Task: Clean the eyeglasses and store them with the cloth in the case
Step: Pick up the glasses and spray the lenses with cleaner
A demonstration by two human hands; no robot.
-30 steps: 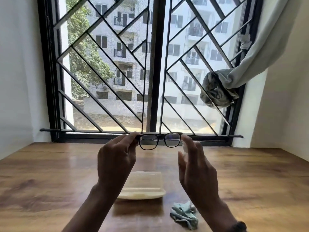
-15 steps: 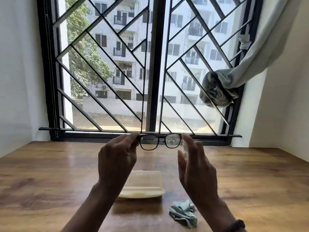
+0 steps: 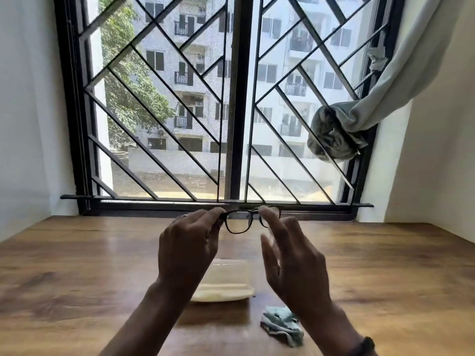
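Black-framed eyeglasses (image 3: 239,222) are held up above the wooden table (image 3: 77,265), in front of the window sill. My left hand (image 3: 187,247) pinches the frame's left end between thumb and fingers. My right hand (image 3: 290,260) is beside the right lens with fingers extended, its index fingertip at the frame's top right; whether it pinches the frame is unclear. Below the hands a pale translucent case (image 3: 226,281) lies on the table. A crumpled light blue cloth (image 3: 280,327) lies to the right of the case, near my right wrist.
A barred window (image 3: 231,98) fills the back wall, its sill just behind the glasses. A knotted grey curtain (image 3: 334,132) hangs at the right. White walls close in both sides of the table.
My right hand has shifted left so its fingers now cover the right lens. The glasses sit slightly lower in front of the sill.
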